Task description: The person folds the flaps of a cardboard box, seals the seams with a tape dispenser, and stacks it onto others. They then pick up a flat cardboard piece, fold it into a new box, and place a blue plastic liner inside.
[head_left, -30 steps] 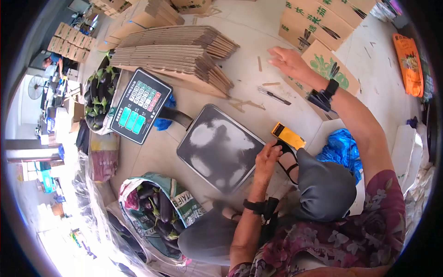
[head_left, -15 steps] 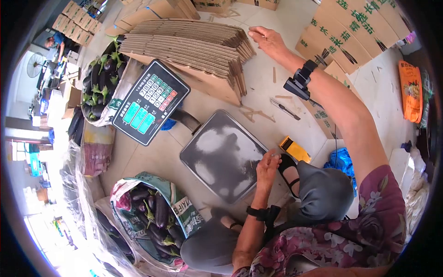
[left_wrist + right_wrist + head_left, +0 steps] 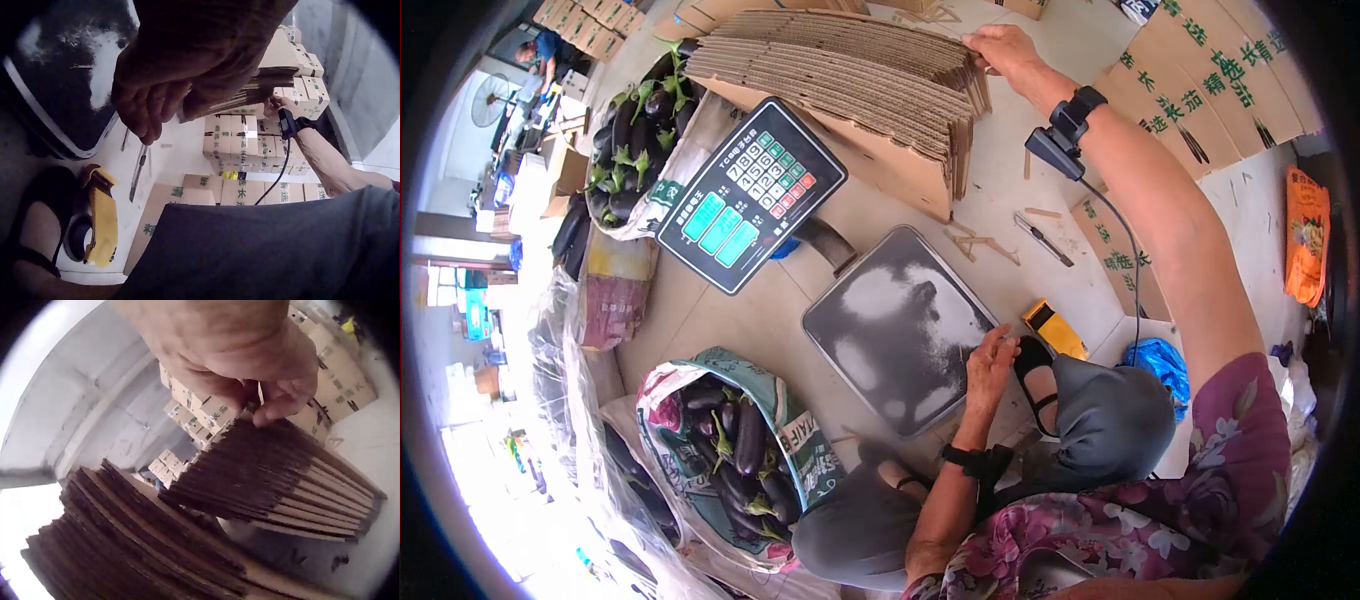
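Note:
My right hand (image 3: pixel 1012 58) is at the far right end of a long stack of flattened cardboard boxes (image 3: pixel 830 95). In the right wrist view its thumb and fingers pinch the upper edge of a flattened box (image 3: pixel 255 420) at the end of the row. My left hand (image 3: pixel 990 372) hangs loosely, fingers relaxed and holding nothing, by the right corner of the platform scale (image 3: pixel 890 385). The scale's plate is bare, with white powdery patches. Its display panel (image 3: pixel 750 195) is lit green and stands between the cardboard and the plate.
A sack of eggplants (image 3: pixel 750 440) stands by my left knee, another sack of eggplants (image 3: pixel 635 150) behind the display. A utility knife (image 3: pixel 1043 238) and yellow tape dispenser (image 3: pixel 1055 330) lie on the floor. Printed boxes (image 3: pixel 1190 90) stand at right, near a blue plastic bag (image 3: pixel 1160 370).
My right hand has moved from above the floor near the printed boxes to the end of the cardboard stack and taken hold of an edge. My left hand has stayed by the scale.

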Tool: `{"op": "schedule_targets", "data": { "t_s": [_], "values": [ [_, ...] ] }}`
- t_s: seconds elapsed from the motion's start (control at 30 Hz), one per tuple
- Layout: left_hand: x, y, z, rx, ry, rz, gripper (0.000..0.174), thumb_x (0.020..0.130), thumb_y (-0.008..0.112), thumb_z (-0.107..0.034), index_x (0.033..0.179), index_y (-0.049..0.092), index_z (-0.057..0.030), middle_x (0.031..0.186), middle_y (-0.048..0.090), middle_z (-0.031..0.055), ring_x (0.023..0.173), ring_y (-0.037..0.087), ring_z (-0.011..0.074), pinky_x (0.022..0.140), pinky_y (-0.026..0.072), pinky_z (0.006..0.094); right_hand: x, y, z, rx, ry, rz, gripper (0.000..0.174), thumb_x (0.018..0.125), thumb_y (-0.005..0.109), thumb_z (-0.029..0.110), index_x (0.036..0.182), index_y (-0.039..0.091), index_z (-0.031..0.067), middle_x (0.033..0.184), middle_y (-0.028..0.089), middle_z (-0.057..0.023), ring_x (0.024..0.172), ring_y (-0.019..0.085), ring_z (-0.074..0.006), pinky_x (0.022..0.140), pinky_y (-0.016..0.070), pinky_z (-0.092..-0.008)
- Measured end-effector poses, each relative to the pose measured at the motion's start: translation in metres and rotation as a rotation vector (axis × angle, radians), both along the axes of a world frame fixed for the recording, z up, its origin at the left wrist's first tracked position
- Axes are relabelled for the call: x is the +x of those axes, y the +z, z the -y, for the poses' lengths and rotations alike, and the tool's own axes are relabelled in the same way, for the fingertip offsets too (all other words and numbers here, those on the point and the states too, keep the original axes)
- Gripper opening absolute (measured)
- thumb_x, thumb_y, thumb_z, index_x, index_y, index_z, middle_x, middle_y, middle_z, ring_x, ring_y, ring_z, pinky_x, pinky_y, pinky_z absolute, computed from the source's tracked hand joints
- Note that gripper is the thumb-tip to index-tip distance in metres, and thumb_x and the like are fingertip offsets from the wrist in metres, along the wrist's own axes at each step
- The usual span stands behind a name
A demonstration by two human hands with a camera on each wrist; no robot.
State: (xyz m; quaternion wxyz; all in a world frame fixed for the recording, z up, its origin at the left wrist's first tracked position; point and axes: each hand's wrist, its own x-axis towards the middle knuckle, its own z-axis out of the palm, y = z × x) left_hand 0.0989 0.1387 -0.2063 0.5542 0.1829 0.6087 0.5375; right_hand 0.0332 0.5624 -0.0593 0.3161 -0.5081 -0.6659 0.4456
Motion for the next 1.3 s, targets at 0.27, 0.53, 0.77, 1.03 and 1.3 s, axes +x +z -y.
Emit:
{"op": "schedule_targets", "data": {
  "t_s": [0.27,0.53,0.77,1.03,1.3],
  "values": [
    [-0.006,0.003,-0.001,-0.029,-0.044,0.023,0.037,0.099,0.053,-0.021,0.125,0.056,0.0043,0.100,0.068,0.0089,0.089,0.063,0.0136,0.079,0.0507,0.0265,0.021,-0.002,-0.018,0.801,0.147,0.400,0.025,0.092,0.057,0.026,0.093,0.066,0.0025,0.085,0.067,-0.0197,0.080,0.064,-0.0389,0.074,0.0519,-0.0468],
    [-0.006,-0.001,0.001,-0.043,0.004,0.016,0.037,0.098,0.054,-0.021,0.125,0.057,0.0041,0.100,0.069,0.0097,0.088,0.064,0.0133,0.078,0.0517,0.0263,0.033,-0.010,-0.020,0.844,0.040,0.641,0.013,0.084,0.056,0.008,0.093,0.059,-0.0002,0.090,0.065,-0.0231,0.081,0.064,-0.0424,0.075,0.0510,-0.0513],
    [0.006,-0.023,0.000,-0.016,-0.030,-0.079,0.037,0.097,0.055,-0.023,0.124,0.057,0.0023,0.094,0.070,0.0096,0.082,0.065,0.0122,0.074,0.0516,0.0262,0.054,-0.005,-0.002,0.934,0.220,0.638,0.012,0.087,0.053,0.005,0.098,0.056,0.0005,0.095,0.064,-0.0237,0.090,0.062,-0.0435,0.074,0.0516,-0.0503],
    [0.002,-0.021,-0.003,0.018,-0.002,-0.128,0.036,0.096,0.056,-0.023,0.122,0.058,0.0022,0.082,0.068,0.0104,0.076,0.064,0.0144,0.070,0.0510,0.0276,0.049,-0.029,-0.004,0.943,0.324,0.574,0.015,0.091,0.055,0.013,0.101,0.053,0.0017,0.096,0.062,-0.0250,0.084,0.060,-0.0459,0.072,0.0490,-0.0525],
    [-0.005,0.004,-0.013,0.050,0.021,-0.150,0.040,0.095,0.052,-0.026,0.122,0.057,0.0034,0.078,0.066,0.0099,0.074,0.062,0.0144,0.069,0.0496,0.0281,0.146,-0.005,0.006,0.830,0.283,0.692,0.025,0.090,0.054,0.016,0.108,0.055,-0.0012,0.094,0.063,-0.0256,0.086,0.060,-0.0441,0.073,0.0469,-0.0467]
  ]
}}
